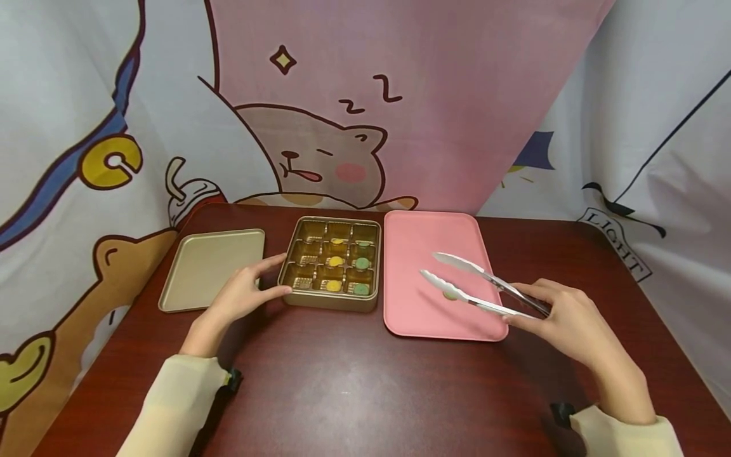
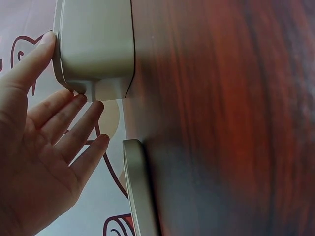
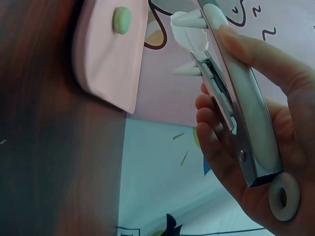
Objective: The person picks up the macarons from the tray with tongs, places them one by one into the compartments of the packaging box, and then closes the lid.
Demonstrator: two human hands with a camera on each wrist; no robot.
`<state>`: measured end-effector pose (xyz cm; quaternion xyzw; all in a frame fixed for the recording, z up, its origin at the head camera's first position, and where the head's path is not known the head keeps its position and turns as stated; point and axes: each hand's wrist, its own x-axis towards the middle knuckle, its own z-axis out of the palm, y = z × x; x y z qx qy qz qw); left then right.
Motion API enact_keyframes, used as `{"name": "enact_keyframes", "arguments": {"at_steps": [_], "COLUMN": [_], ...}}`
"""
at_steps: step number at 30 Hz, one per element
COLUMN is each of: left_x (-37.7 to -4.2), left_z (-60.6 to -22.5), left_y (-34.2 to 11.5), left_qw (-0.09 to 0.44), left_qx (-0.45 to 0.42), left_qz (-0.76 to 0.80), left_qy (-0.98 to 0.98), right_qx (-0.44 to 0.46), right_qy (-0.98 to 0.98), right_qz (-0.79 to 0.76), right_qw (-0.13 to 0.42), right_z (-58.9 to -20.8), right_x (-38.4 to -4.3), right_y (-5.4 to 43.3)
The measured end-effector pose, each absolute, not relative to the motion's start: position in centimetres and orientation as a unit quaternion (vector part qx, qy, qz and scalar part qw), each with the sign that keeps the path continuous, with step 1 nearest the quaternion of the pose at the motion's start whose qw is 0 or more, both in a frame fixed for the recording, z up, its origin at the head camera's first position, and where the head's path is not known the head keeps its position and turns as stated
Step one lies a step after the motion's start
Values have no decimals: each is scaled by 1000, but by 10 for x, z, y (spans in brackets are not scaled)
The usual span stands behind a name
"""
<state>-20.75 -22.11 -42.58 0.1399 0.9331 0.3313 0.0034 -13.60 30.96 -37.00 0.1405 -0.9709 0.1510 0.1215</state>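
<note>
A square gold tin (image 1: 331, 301) holds a gold plastic insert with rows of compartments. Yellow round pieces (image 1: 335, 261) lie in its middle column and green round pieces (image 1: 362, 263) in its right column; the left column shows bare plastic. My left hand (image 1: 242, 293) touches the tin's left side, thumb at the near corner of the rim and fingers fairly straight. Metal tongs with pale scalloped tips (image 1: 451, 289) are gripped in my right hand (image 1: 571, 320), their arms spread above the pink tray (image 1: 411, 241). Below them on the tray lies one green round piece (image 3: 122, 20), mostly covered in the head view.
A flat gold lid (image 1: 211, 266) lies left of the tin, partly behind my left hand. The pink tray stands close along the tin's right side. Everything rests on a dark red wooden table (image 1: 331, 381), with a printed cartoon curtain (image 1: 457, 95) behind and at both sides.
</note>
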Motion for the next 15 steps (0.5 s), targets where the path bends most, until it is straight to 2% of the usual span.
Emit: {"name": "enact_keyframes", "arguments": {"at_steps": [15], "left_x": [-206], "left_z": [-425], "left_y": [-220], "left_qw": [8], "left_qx": [139], "left_qz": [332], "left_qy": [933], "right_qx": [117], "right_qy": [-978], "right_qz": [141], "right_qw": [103], "right_z": [-384], "right_x": [-114], "right_y": [328]}}
